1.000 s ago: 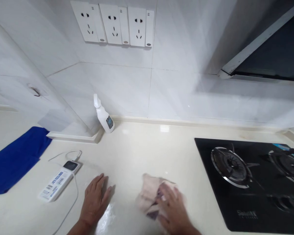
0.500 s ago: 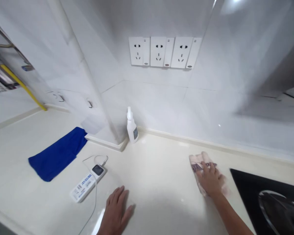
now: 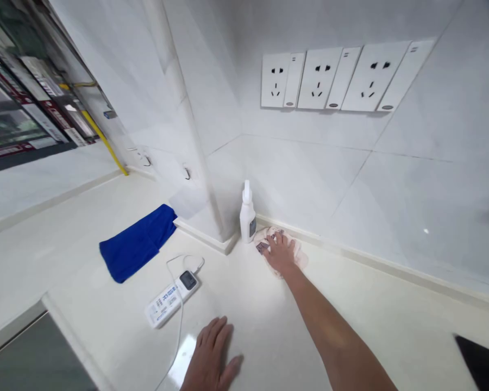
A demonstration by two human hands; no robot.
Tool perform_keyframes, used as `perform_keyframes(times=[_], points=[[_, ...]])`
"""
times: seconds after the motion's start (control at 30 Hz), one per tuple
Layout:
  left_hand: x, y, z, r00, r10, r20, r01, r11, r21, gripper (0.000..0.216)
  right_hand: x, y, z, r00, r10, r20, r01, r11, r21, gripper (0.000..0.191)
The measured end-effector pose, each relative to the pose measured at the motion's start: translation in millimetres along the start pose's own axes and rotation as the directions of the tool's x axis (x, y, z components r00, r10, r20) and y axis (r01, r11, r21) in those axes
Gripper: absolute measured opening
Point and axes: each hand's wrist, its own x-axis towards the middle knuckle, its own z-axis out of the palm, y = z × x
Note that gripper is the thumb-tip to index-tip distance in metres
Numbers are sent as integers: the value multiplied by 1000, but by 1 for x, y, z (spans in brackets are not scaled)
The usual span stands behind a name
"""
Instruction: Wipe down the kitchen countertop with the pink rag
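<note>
My right hand (image 3: 280, 252) presses down on a pale pink cloth (image 3: 299, 256) with a dark print, its fingers bent over the fabric. The cloth lies bunched on the counter against the back ledge, close beside a white spray bottle (image 3: 247, 217) that stands upright in the corner. Part of the cloth is covered by my palm. My left hand (image 3: 212, 353) rests on the counter near the front, empty, fingers extended and thumb apart. To its left is a white power strip (image 3: 167, 305) with a small dark display and a white cable.
A folded blue cloth (image 3: 136, 244) lies at the left, beside the jutting wall corner (image 3: 224, 245). Three wall sockets (image 3: 318, 79) are above the counter (image 3: 358, 304). A black panel edge (image 3: 483, 364) shows at the lower right, and a yellow pipe (image 3: 106, 142) at the far left.
My right hand has slid the pink cloth leftward along the back of the counter to the spray bottle. The view has turned right to left, showing more shelf. My left hand stays flat.
</note>
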Motion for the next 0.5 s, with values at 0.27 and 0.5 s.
perform_keyframes(times=[0.27, 0.5], points=[[-5, 2, 2, 998, -50, 36, 52, 997, -64, 63, -60, -84, 25, 995, -97, 22, 96, 994, 42, 70], [-10, 0, 6, 984, -140, -112, 123, 982, -146, 68, -146, -145, 52, 898, -429, 99, 407, 894, 189, 63]])
